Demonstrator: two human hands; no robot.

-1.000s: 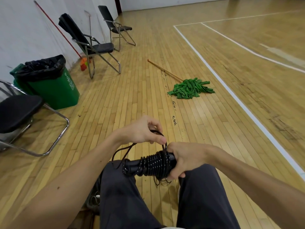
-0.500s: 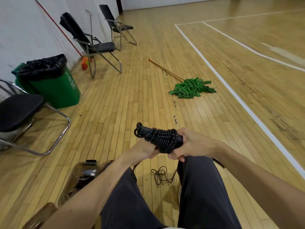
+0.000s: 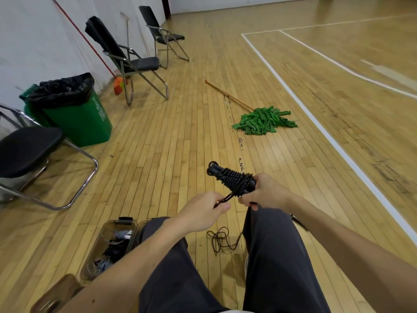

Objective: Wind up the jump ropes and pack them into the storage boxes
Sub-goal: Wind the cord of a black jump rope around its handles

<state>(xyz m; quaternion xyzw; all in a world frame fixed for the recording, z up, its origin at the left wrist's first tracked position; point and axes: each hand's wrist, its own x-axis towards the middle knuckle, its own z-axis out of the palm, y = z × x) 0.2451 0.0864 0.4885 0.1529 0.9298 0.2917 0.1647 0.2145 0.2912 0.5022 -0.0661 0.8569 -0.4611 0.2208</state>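
The jump rope (image 3: 232, 179) is mostly wound. Tight black coils cover its handles, and the bundle is held up above the knees. Its loose tail (image 3: 222, 239) lies tangled on the floor between the legs, not yet wound, and packing remains. The right hand (image 3: 264, 193) grips the bundle's near end with its fingers curled round it. The left hand (image 3: 203, 211) pinches the free strand just below the coils. A clear storage box (image 3: 96, 246) stands on the floor to the left.

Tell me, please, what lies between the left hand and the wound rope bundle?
A short stretch of black cord, pinched by the left hand, reaches the bundle; the head view shows it.
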